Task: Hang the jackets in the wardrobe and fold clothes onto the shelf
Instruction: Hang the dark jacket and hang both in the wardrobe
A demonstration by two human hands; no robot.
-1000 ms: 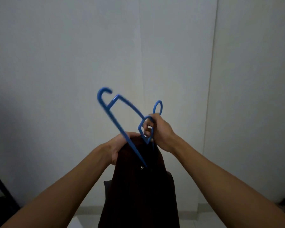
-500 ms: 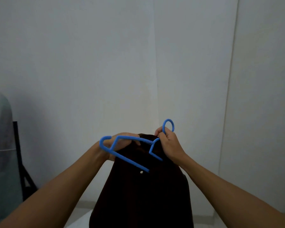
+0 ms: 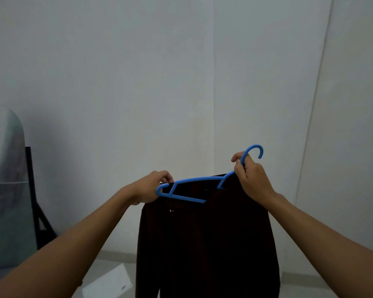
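A dark brown jacket (image 3: 205,244) hangs in front of me, held up at chest height. A blue plastic hanger (image 3: 194,181) lies nearly level across its collar. My left hand (image 3: 149,188) grips the jacket's left shoulder beside the hanger's left end. My right hand (image 3: 249,177) pinches the hanger's neck just below the hook, which points up and to the right. The hanger's right arm is hidden behind my right hand and the fabric.
A plain white wall (image 3: 138,82) fills the view ahead. At the left stands a grey-green rounded panel (image 3: 7,190) with a black frame (image 3: 36,201) behind it. A white sheet (image 3: 108,283) lies on the pale floor at lower left.
The hanger has swung from steeply tilted down to nearly level across the collar. My hands have moved apart, the right one going right and up, and the jacket's top has spread wider.
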